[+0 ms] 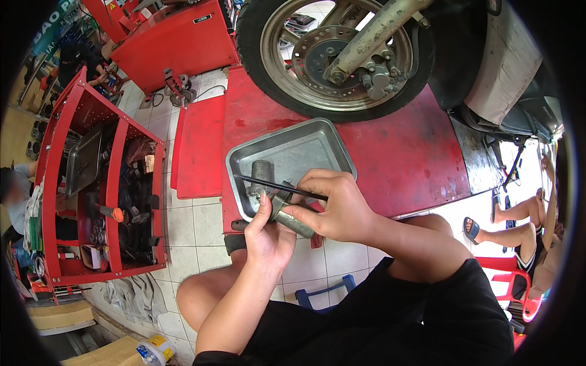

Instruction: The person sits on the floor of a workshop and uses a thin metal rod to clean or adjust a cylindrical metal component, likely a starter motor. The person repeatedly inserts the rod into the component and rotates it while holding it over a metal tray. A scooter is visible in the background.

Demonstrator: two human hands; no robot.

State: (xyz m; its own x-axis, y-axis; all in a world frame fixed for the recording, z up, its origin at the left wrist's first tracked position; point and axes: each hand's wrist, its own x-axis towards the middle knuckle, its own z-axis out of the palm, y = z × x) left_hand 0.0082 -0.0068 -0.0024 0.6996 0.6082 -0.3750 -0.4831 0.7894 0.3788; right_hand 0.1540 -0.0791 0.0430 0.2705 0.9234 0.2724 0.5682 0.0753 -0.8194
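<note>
My left hand [270, 243] is closed round a greyish cylindrical metal part [293, 222] from below. My right hand [334, 204] grips a thin dark rod [268, 183], angled across the part, with its thumb against the metal. Just beyond both hands lies a metal tray [337, 141] holding another short grey cylinder [261, 168]. The tray sits on a red platform [397, 158]. Where the rod meets the held part is partly hidden by my fingers.
A scooter front wheel [268, 79] stands over the platform's back. At left is a red tool trolley [113, 244], with people [76, 64] beyond. A seated person's legs [513, 235] show at right. A red machine [171, 49] stands behind; a blue stool [317, 293] is below me.
</note>
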